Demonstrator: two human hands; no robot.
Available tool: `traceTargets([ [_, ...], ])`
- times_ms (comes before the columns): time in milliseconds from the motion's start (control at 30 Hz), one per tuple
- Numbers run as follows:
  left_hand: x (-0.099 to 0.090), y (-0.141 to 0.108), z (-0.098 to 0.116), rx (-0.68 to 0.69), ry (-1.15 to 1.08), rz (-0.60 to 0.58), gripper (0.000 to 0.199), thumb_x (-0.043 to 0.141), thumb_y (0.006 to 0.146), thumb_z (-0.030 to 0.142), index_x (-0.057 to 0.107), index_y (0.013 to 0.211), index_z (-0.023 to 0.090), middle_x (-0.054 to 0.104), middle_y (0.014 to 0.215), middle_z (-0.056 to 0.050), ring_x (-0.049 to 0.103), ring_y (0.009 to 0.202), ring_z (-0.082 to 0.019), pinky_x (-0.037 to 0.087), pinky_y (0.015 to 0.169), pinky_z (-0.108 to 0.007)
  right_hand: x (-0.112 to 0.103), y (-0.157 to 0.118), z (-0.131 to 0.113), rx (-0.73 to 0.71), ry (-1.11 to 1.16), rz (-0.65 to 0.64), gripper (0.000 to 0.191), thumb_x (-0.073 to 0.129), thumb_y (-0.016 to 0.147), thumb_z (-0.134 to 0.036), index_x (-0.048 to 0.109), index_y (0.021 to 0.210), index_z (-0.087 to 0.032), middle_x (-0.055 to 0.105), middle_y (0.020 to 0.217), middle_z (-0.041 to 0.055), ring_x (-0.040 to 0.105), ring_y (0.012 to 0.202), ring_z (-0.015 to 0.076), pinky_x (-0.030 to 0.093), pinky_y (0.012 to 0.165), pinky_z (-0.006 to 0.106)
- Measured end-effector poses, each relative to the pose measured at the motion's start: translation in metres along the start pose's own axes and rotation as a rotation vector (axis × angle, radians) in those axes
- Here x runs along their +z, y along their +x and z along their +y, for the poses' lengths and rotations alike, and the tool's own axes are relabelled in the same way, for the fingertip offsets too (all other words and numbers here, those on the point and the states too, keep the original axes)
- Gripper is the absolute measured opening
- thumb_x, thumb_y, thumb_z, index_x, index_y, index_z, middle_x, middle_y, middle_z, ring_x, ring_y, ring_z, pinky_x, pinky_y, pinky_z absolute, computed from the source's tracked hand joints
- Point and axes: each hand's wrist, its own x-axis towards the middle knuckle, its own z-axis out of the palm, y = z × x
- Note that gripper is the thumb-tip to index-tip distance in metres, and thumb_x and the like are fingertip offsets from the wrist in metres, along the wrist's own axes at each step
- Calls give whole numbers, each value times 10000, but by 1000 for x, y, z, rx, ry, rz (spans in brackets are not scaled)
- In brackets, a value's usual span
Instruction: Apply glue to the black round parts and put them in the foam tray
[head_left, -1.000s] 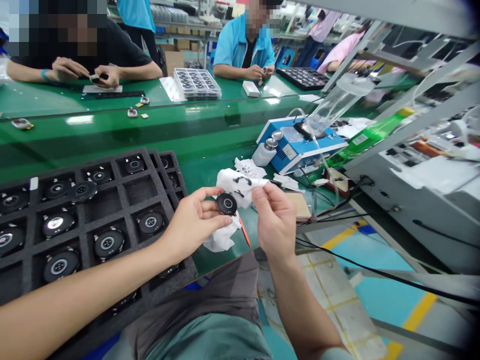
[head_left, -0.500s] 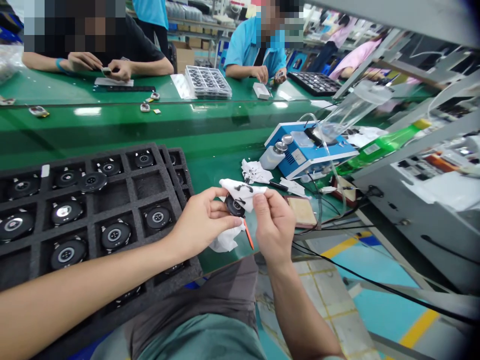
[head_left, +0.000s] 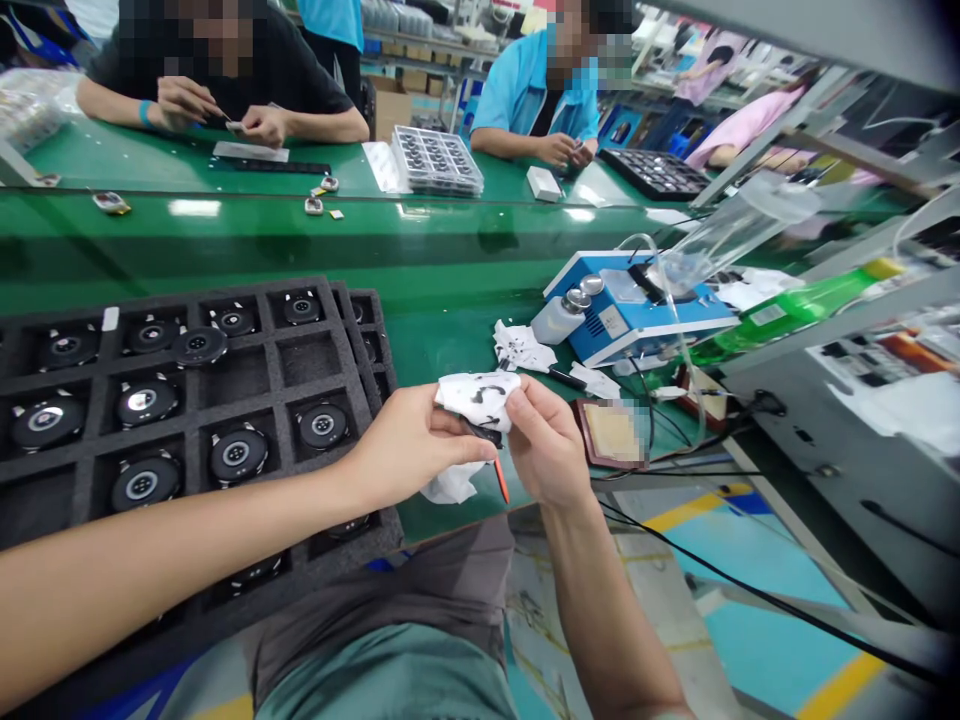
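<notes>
Above the table's front edge, my left hand (head_left: 409,440) is closed on a black round watch case (head_left: 487,433), most of it hidden. My right hand (head_left: 547,440) pinches a white wipe (head_left: 476,398) with black smears, which lies over the case. Below them an orange stick-like tool (head_left: 501,480) rests beside a crumpled white wipe (head_left: 452,484). On my left, a black foam tray (head_left: 270,425) holds several round watch cases (head_left: 239,453) in square pockets. One watch case (head_left: 199,345) lies across a divider.
A blue machine (head_left: 645,325) stands at the back right, with a pump bottle (head_left: 561,316) and a stained wipe (head_left: 521,346) before it. A green bottle (head_left: 802,305) leans to its right. A sponge in a brown holder (head_left: 613,433) sits near the edge. Co-workers sit across the green table.
The wipe now covers more of the watch case, and my right hand has come closer to my left. The whole view has shifted slightly.
</notes>
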Motion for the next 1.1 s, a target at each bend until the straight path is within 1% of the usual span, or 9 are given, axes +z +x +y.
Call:
traceTargets([
  [133, -2, 3, -1, 16, -21, -2, 390, 854, 651, 83, 694, 1004, 129, 814, 984, -60, 767, 869, -189, 591, 807, -306, -1, 5, -1, 130, 129, -49, 264, 755, 835, -491, 724, 923, -245, 733, 828, 26, 688, 849, 227, 571, 783, 357],
  [233, -4, 3, -2, 22, -48, -10, 501, 875, 646, 91, 645, 1088, 136, 810, 945, -64, 773, 871, -195, 596, 816, -317, -14, 11, 2, 136, 159, -18, 245, 753, 826, -465, 738, 914, -237, 767, 892, 41, 709, 891, 236, 591, 823, 374],
  [400, -6, 1, 1, 13, -92, -8, 572, 848, 660, 43, 600, 1163, 156, 802, 925, -68, 781, 847, -194, 604, 810, -319, -50, 15, -7, 55, 226, 213, 137, 682, 883, -366, 740, 896, -242, 784, 1004, 21, 726, 977, 197, 612, 874, 334],
  [533, -5, 0, 4, 25, -74, 2, 563, 845, 663, 45, 610, 1160, 164, 795, 917, -50, 772, 820, -178, 603, 796, -305, -71, 9, -18, 58, 277, 408, 87, 678, 890, -263, 744, 860, -215, 758, 840, -18, 713, 758, 108, 589, 693, 188],
  [600, -5, 0, 5, 22, -70, 0, 563, 842, 668, 49, 608, 1167, 165, 797, 936, -51, 766, 822, -172, 598, 790, -296, -76, 5, -21, 54, 265, 466, 94, 673, 898, -257, 744, 862, -207, 761, 845, -16, 710, 729, 100, 585, 677, 179],
  [733, -4, 0, 7, 17, -61, 0, 565, 850, 671, 60, 603, 1169, 165, 802, 961, -51, 750, 788, -146, 579, 765, -264, -84, -2, -23, 23, 284, 527, 119, 658, 916, -265, 748, 897, -190, 786, 916, 10, 747, 845, 124, 617, 767, 205],
  [833, -4, -2, 9, 10, -60, 21, 580, 863, 677, 78, 589, 1181, 161, 807, 940, -49, 747, 768, -139, 568, 740, -245, -96, 0, -25, -2, 329, 600, 132, 642, 924, -248, 752, 934, -175, 796, 900, 11, 750, 788, 119, 625, 704, 195],
  [967, -3, -3, 13, 0, -43, 53, 579, 883, 678, 99, 581, 1169, 152, 818, 975, -74, 770, 858, -162, 581, 776, -248, -123, 16, -45, -59, 348, 677, 139, 616, 932, -210, 732, 868, -171, 780, 792, 8, 735, 654, 126, 619, 589, 207],
  [1100, -3, -2, 14, -1, -31, 56, 595, 915, 640, 117, 595, 1140, 151, 821, 955, -74, 773, 843, -171, 594, 771, -254, -143, 27, -79, -261, 337, 692, 152, 585, 941, -179, 723, 878, -173, 787, 820, 1, 747, 706, 121, 618, 606, 197],
])
